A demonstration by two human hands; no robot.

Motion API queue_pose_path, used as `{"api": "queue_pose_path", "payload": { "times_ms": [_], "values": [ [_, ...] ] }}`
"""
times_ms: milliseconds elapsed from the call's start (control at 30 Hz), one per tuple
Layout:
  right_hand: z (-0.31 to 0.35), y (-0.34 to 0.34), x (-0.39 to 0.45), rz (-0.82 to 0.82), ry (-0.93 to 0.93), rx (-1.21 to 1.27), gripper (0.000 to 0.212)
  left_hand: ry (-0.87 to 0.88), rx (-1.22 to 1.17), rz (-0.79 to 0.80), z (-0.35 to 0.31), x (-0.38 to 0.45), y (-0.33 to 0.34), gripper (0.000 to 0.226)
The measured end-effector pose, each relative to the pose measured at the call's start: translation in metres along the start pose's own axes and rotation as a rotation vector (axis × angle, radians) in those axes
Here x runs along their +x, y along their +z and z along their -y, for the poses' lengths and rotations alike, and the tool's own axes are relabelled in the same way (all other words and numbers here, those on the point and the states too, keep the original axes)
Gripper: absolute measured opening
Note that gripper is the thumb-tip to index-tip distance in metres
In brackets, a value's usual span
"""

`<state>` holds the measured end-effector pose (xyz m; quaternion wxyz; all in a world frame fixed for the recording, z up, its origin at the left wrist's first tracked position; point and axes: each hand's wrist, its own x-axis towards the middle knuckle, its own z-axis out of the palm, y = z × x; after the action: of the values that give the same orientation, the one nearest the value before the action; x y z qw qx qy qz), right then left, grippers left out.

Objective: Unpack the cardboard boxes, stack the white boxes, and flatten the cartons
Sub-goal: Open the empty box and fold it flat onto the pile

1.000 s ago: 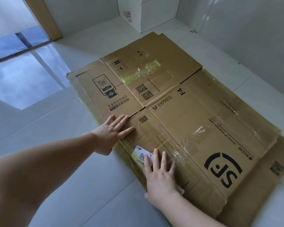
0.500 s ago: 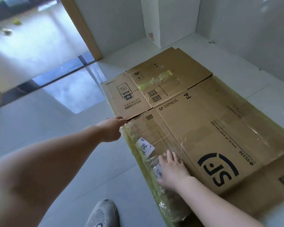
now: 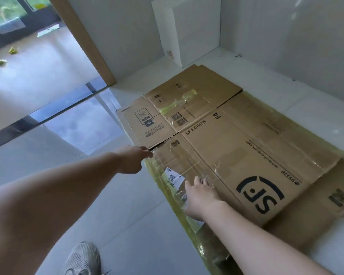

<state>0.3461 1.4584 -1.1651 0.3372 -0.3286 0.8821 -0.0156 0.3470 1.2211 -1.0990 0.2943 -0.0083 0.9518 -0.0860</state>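
Note:
Several flattened brown cartons (image 3: 236, 147) lie stacked on the tiled floor, the top one printed "SF EXPRESS" and covered in clear and yellowish tape. My left hand (image 3: 132, 159) is at the stack's left edge, its fingers curled into the slit between two flaps and gripping the cardboard. My right hand (image 3: 200, 195) rests on the top carton near its left edge, beside a white label (image 3: 174, 178), with its fingers stretched forward on the tape. Tall white boxes (image 3: 197, 32) stand in the far corner behind the cartons.
A wooden door frame (image 3: 83, 40) and a glass door (image 3: 28, 62) are on the left. White walls close off the back and right. My grey shoe (image 3: 83, 259) stands on the floor near the stack's front left. Bits of yellow tape (image 3: 12, 50) lie outside.
My left hand went from lying flat on the carton to curling round its left edge. My right hand slid a little towards that edge. My head rose, so my shoe came into view.

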Motion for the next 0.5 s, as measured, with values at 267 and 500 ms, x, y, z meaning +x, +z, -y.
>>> {"api": "queue_pose_path", "payload": {
  "times_ms": [267, 500],
  "values": [
    [0.060, 0.038, 0.039, 0.025, 0.224, -0.163, 0.120, 0.435, 0.255, -0.159, 0.066, 0.074, 0.024, 0.081],
    [0.063, 0.058, 0.054, -0.086, 0.330, -0.186, 0.104, 0.530, 0.153, -0.217, 0.079, 0.109, 0.056, 0.097]
  ]
}}
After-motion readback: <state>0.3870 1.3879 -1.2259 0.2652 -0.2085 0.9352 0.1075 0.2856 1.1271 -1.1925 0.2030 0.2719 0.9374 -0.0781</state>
